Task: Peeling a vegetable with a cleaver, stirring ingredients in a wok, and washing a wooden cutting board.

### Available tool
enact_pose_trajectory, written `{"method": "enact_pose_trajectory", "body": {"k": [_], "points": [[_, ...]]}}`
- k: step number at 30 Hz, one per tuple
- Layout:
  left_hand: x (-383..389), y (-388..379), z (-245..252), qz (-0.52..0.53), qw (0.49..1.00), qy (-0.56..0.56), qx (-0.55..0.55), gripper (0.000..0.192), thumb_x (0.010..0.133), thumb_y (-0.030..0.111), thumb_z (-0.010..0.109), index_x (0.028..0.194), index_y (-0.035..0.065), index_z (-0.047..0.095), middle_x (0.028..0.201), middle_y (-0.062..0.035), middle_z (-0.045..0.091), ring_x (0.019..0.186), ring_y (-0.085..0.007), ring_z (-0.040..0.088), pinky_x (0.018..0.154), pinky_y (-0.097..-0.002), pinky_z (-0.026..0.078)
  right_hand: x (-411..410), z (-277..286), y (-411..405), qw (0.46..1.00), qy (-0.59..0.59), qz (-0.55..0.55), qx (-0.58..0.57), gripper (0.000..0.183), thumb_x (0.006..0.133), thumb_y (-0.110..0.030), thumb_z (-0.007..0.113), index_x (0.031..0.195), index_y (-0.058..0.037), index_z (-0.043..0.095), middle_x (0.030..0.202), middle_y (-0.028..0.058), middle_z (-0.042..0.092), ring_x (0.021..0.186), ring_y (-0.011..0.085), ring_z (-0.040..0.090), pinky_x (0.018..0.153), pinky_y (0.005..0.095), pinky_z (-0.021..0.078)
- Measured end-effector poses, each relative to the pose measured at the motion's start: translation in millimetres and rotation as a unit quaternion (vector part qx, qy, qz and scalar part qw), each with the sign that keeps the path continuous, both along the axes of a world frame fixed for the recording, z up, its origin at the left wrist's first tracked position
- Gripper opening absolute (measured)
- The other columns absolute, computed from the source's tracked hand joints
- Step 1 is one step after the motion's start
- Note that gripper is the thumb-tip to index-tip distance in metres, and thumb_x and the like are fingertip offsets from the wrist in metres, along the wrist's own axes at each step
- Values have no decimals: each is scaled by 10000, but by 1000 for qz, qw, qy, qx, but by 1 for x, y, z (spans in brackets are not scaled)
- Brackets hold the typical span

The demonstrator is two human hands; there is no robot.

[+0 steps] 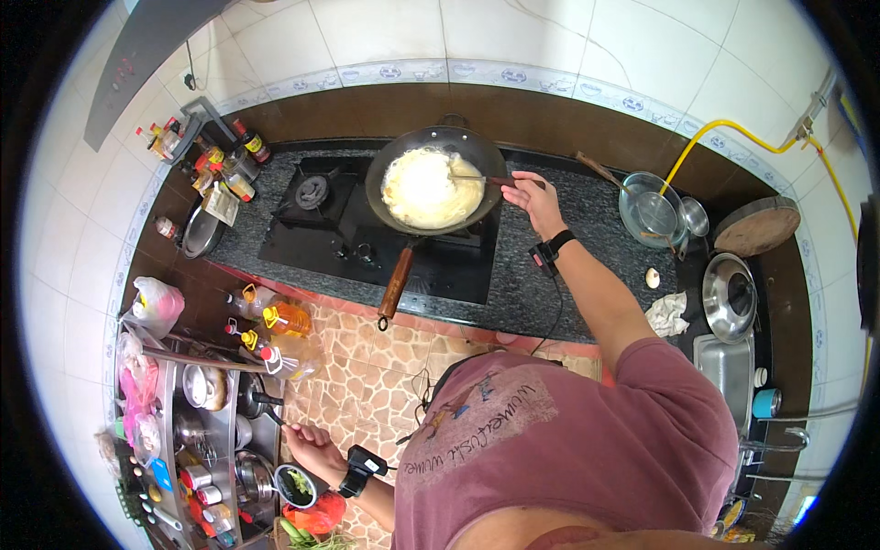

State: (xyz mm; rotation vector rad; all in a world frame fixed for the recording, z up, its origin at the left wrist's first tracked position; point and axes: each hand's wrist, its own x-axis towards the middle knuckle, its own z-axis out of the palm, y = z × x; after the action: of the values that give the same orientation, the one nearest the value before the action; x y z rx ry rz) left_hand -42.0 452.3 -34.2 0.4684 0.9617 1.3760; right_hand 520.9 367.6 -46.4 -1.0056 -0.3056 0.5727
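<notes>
My right hand grips the dark handle of a spatula, whose metal end is in the food inside the wok. Pale noodles lie in the wok, their middle washed out by glare. The wok sits over the right side of a black gas hob, its wooden handle pointing towards me. My left hand is low at the left, fingers curled beside a black pan handle at the shelf; whether it grips the handle is unclear. A bowl of chopped greens is near my left wrist.
Sauce bottles crowd the counter's left end. Cooking oil bottles stand near a metal shelf rack. To the right are a glass bowl, a round chopping board, an eggshell, a cloth and a sink.
</notes>
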Motion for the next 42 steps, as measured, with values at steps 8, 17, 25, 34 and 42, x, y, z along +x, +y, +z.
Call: {"method": "enact_pose_trajectory", "body": {"k": [8,17,25,34,42], "points": [[10,3,-4,-13,1000,-10,-18,274,939,343,485,776,123,475,516,27,337,396,-81,243,373,-232,214,-21,63,-19,955,-258,92,-115,190,816,-71,614,989,2,644,876,87,654,810,152,637,720,250,516],[21,9,-10,-43,999,-16,-18,270,950,337,468,787,122,481,519,28,353,400,-76,245,375,-226,211,-57,139,-53,695,-665,202,-184,226,708,-17,607,922,-73,654,890,112,637,895,256,630,720,312,496],[19,6,-13,-29,999,-5,-16,265,944,333,481,788,118,483,517,30,347,403,-74,236,377,-229,196,-67,158,-71,624,-708,245,-222,224,708,-34,596,926,-75,625,1003,138,590,943,298,585,768,378,482],[15,1,-14,-33,999,-10,-16,270,943,330,482,777,117,490,507,30,338,395,-77,221,377,-234,185,-68,88,-28,572,-736,285,-224,227,680,-28,661,888,-93,599,991,121,543,883,314,577,735,393,482],[12,-5,-12,-14,1000,-7,-16,272,945,321,475,773,111,489,513,28,342,400,-79,234,378,-232,193,-58,32,-8,560,-754,233,-251,304,626,12,694,893,-86,587,1124,163,509,992,322,542,811,381,479]]}}
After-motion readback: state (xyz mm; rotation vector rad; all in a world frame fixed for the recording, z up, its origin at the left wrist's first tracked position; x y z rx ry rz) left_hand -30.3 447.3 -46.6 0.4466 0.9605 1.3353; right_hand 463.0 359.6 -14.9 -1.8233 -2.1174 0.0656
